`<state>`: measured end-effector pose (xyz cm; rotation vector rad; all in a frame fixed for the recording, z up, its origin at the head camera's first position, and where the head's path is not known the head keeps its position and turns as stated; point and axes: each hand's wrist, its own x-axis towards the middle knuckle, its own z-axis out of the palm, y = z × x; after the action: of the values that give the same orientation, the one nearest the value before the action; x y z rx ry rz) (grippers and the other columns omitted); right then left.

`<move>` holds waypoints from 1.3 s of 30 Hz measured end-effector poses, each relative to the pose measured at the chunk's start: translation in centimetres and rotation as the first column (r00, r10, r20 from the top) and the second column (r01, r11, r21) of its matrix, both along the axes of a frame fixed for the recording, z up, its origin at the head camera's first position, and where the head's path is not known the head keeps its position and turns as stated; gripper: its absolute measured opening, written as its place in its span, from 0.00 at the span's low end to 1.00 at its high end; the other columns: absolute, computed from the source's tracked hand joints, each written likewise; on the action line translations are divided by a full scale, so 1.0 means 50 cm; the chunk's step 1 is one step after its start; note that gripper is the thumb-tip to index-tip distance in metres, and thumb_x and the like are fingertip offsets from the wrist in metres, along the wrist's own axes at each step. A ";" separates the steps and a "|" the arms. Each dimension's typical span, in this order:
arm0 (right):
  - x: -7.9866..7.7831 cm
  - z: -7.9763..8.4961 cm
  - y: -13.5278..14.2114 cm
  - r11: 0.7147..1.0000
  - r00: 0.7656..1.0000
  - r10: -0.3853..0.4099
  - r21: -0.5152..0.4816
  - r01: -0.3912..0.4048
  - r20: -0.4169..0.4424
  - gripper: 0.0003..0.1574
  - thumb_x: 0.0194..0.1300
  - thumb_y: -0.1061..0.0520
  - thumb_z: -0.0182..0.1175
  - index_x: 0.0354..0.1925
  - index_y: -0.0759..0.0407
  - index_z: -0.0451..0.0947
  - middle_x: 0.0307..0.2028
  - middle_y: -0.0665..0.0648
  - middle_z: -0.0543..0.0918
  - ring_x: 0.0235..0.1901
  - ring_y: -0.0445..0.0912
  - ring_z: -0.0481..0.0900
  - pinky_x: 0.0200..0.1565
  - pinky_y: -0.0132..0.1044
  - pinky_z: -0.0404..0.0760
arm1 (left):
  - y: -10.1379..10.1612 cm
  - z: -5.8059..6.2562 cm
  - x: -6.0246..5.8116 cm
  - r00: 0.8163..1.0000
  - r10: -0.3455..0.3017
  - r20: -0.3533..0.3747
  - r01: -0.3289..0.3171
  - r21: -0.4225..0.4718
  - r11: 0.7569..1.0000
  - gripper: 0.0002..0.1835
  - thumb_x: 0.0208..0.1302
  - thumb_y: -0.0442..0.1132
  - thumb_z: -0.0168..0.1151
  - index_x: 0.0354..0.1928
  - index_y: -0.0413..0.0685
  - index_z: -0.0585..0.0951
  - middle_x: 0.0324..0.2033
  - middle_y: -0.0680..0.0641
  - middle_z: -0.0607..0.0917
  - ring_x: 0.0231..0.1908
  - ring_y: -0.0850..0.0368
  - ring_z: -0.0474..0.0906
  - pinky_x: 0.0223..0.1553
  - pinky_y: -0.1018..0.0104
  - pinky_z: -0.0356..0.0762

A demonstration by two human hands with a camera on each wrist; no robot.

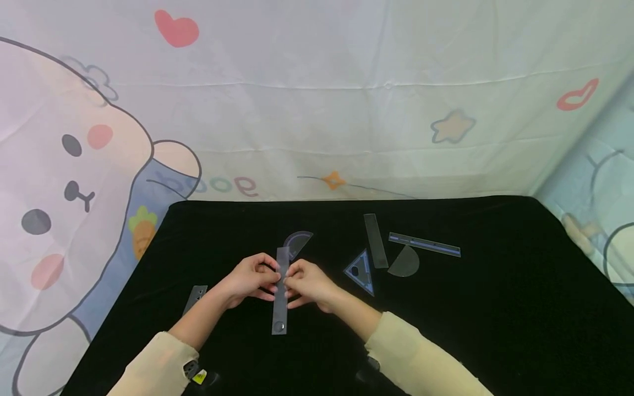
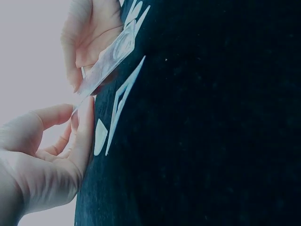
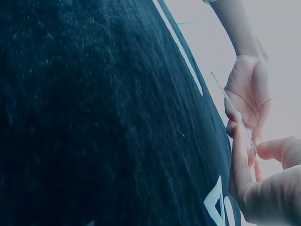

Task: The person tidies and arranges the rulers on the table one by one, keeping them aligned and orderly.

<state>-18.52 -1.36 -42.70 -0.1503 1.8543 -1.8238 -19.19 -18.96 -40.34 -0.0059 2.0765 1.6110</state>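
A clear ruler with a round, lens-like spot near its lower end is held upright in the head view, above the black cloth. My left hand pinches its left edge between thumb and fingers. From the other side, my right hand pinches the right edge at about the same height. The left wrist view shows the ruler slanting between both hands. It appears nearly edge-on as a thin strip in the right wrist view. Just beyond its top end lies a clear protractor.
Right of the hands lie a blue-edged set square, a plain clear ruler, a half-round clear piece and a blue-striped ruler. A clear strip with cut-outs is partly hidden by the left forearm. A printed curtain hangs behind.
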 end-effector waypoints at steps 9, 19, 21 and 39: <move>0.012 -0.005 -0.038 1.000 1.000 0.014 -0.011 -0.014 0.008 0.10 0.61 0.65 0.53 0.42 0.63 0.65 0.29 0.57 0.76 0.25 0.44 0.77 0.28 0.40 0.84 | -0.042 0.001 0.016 1.000 -0.018 -0.004 0.018 -0.028 0.999 0.15 0.62 0.33 0.56 0.49 0.39 0.66 0.32 0.43 0.79 0.30 0.53 0.79 0.35 0.56 0.83; 0.029 -0.002 -0.076 0.999 0.999 0.049 0.015 -0.049 -0.003 0.08 0.62 0.64 0.55 0.40 0.62 0.67 0.28 0.56 0.77 0.23 0.42 0.78 0.27 0.39 0.84 | -0.081 0.015 0.040 0.998 -0.064 -0.028 0.062 -0.067 0.996 0.15 0.62 0.33 0.55 0.49 0.37 0.66 0.31 0.42 0.80 0.30 0.53 0.80 0.35 0.55 0.83; 0.032 -0.002 -0.083 0.998 0.998 0.056 0.013 -0.056 0.000 0.07 0.62 0.64 0.55 0.39 0.61 0.67 0.28 0.55 0.77 0.23 0.42 0.78 0.27 0.38 0.84 | -0.088 0.015 0.044 0.998 -0.063 -0.025 0.061 -0.076 0.995 0.15 0.62 0.33 0.55 0.49 0.37 0.66 0.31 0.43 0.79 0.30 0.53 0.80 0.34 0.55 0.83; 0.082 -0.011 -0.150 0.996 0.997 0.067 0.054 -0.066 -0.025 0.07 0.60 0.65 0.57 0.35 0.59 0.68 0.25 0.55 0.77 0.21 0.42 0.77 0.22 0.36 0.82 | -0.165 0.004 0.090 0.994 -0.109 -0.020 0.106 -0.093 0.990 0.17 0.62 0.35 0.57 0.49 0.36 0.66 0.29 0.44 0.78 0.28 0.54 0.79 0.33 0.54 0.83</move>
<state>-14.43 -8.88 -43.24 -0.2156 1.8911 -1.7344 -14.70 -27.20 -40.16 0.0939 2.1305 1.4585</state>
